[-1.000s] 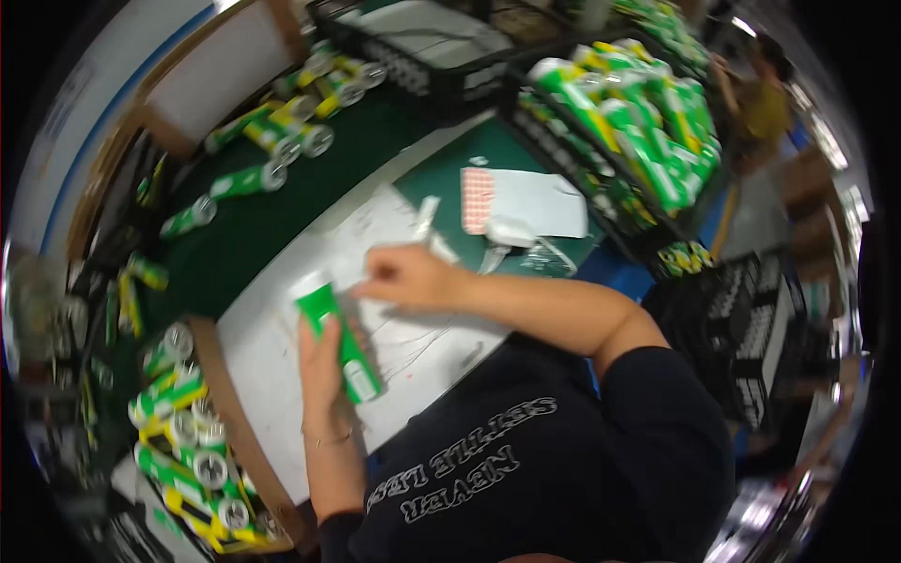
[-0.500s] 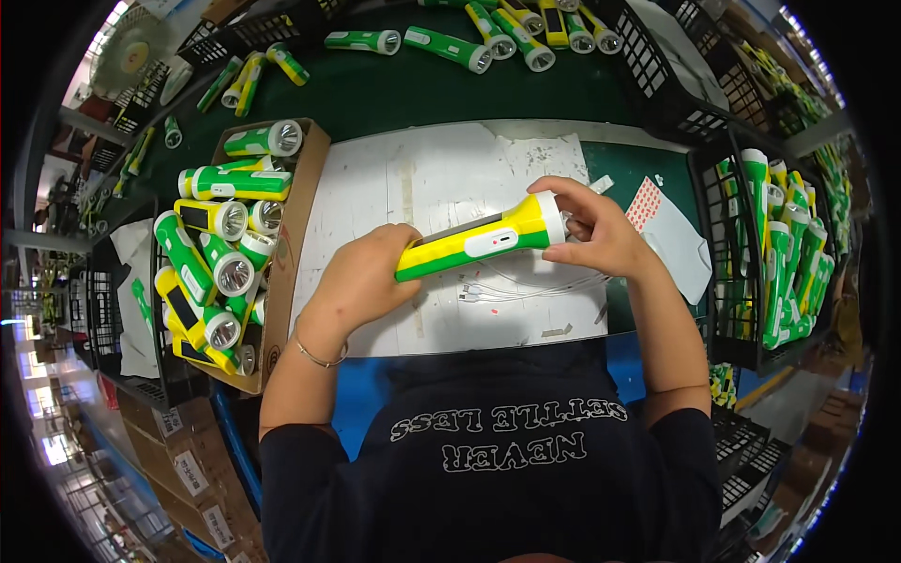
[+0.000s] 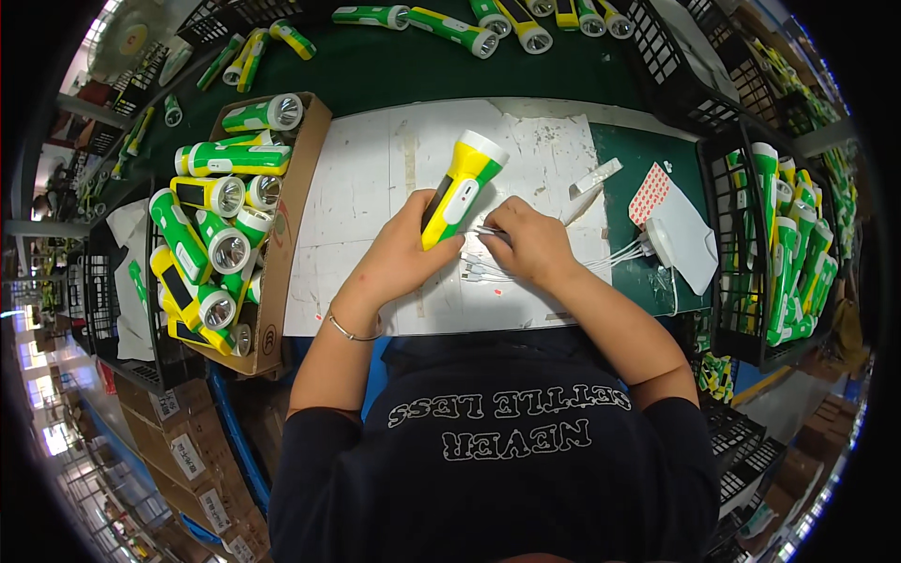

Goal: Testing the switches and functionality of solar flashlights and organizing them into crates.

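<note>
My left hand is closed around the lower end of a yellow and green flashlight with a white head. It stands tilted over the white board, head pointing away from me, with its white side panel and small charging port showing. Just right of its base, my right hand is closed in a pinch on a slim pale tip, seemingly the plug of a white charging cable; fingers partly cover it. Several more white charging cables lie under and beside that hand, running to a round white piece at the right.
A cardboard box full of flashlights stands at the left. Black crates with more flashlights are at the right. Other flashlights lie along the far green table. A white card with red stickers and a white stick-like piece lie to the right.
The flashlight has swung from nearly level to tilted upright in my left hand. My right hand has left its head and moved down and left to the cables.
</note>
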`<action>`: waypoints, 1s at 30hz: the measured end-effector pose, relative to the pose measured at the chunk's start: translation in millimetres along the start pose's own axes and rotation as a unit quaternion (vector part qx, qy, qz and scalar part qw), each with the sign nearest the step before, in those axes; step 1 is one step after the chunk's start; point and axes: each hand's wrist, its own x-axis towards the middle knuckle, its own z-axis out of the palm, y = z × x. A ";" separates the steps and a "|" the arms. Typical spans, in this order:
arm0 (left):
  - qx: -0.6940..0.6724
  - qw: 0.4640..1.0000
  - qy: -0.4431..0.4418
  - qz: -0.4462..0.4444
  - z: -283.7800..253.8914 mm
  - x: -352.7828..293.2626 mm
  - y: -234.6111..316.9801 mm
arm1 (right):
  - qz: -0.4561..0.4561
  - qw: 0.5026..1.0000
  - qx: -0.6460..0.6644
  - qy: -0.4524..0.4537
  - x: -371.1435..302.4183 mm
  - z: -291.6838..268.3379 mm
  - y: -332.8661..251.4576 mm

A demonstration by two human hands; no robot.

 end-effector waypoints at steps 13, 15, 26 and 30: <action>0.025 0.996 0.070 0.055 26.6 10.6 13.9 | 0.094 0.871 0.482 -0.031 -1.7 -56.0 11.0; 0.072 0.986 0.118 0.090 31.2 11.6 14.6 | 0.135 0.859 0.491 -0.056 -2.0 -54.9 13.0; 0.114 0.965 0.193 0.134 43.3 16.5 11.4 | 0.118 0.821 0.557 0.034 -5.7 -44.2 14.1; 0.099 0.968 0.177 0.148 44.4 16.8 7.1 | 0.111 0.831 0.543 0.044 -6.1 -48.5 14.5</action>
